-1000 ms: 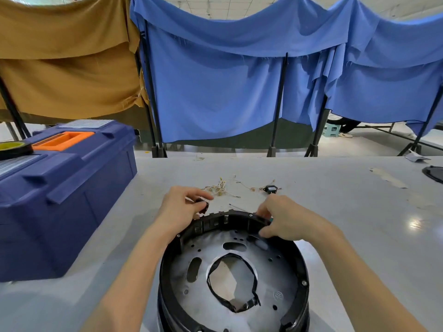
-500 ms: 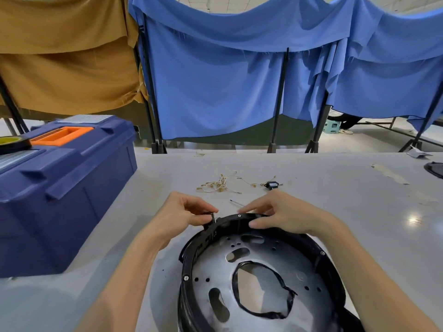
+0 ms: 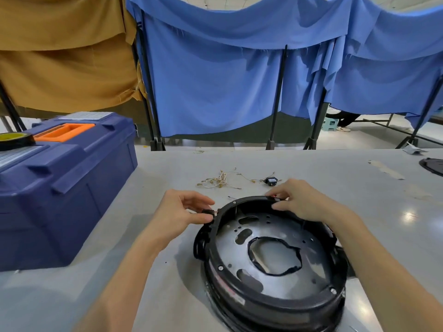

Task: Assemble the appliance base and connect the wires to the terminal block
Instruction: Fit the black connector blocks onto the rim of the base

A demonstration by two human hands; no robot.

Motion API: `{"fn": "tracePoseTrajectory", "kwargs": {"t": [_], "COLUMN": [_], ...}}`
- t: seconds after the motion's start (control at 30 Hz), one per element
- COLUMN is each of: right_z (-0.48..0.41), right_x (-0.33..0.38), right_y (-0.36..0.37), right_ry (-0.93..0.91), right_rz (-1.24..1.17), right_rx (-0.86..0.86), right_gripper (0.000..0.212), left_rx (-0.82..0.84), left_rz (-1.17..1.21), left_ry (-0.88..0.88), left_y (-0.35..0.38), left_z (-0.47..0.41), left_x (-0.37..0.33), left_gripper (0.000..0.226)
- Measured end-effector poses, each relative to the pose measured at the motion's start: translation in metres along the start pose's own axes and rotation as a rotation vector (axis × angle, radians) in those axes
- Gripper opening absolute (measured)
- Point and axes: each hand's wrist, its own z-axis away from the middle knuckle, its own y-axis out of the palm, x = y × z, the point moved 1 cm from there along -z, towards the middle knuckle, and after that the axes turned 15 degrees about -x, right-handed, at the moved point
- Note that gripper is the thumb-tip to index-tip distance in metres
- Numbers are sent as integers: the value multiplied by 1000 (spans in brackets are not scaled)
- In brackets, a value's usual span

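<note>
A round black appliance base (image 3: 271, 305) with a grey metal plate inside lies on the table in front of me. My left hand (image 3: 182, 212) pinches a small black terminal block (image 3: 208, 212) against the base's upper left rim. My right hand (image 3: 299, 202) grips the far rim with curled fingers. A bundle of pale wires (image 3: 219, 180) with brass ends lies on the table beyond the base. Beside the wires sits a small black connector (image 3: 271, 181).
A dark blue toolbox (image 3: 60, 183) with an orange handle stands at the left, a roll of tape (image 3: 14, 140) on its lid. A black object (image 3: 432, 165) lies at the table's right edge. Blue and tan cloths hang on stands behind the table.
The base has turned and shifted right under my hands. My left hand brought the black part to the upper left rim. My right hand moved along the far rim.
</note>
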Motion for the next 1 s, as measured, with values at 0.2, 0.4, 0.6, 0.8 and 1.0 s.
{"fn": "tracePoseTrajectory", "kwargs": {"t": [0.2, 0.4, 0.6, 0.8, 1.0], "right_z": [7, 19, 21, 23, 31], "right_x": [9, 44, 54, 57, 57], "right_y": [5, 24, 32, 32, 38], "right_ry": [-80, -290, -308, -323, -301], "right_rz": [70, 64, 134, 86, 109], "right_rx": [-68, -84, -14, -21, -45], "right_gripper": [48, 44, 45, 40, 42], "left_rx": [-136, -163, -179, -219, -196], "left_rz": [-36, -58, 17, 88, 128], "left_ry": [54, 64, 61, 58, 35], "left_y": [8, 7, 8, 15, 10], "left_z": [9, 18, 25, 32, 35], "left_x": [3, 3, 5, 5, 9], "left_gripper": [27, 26, 29, 35, 28]}}
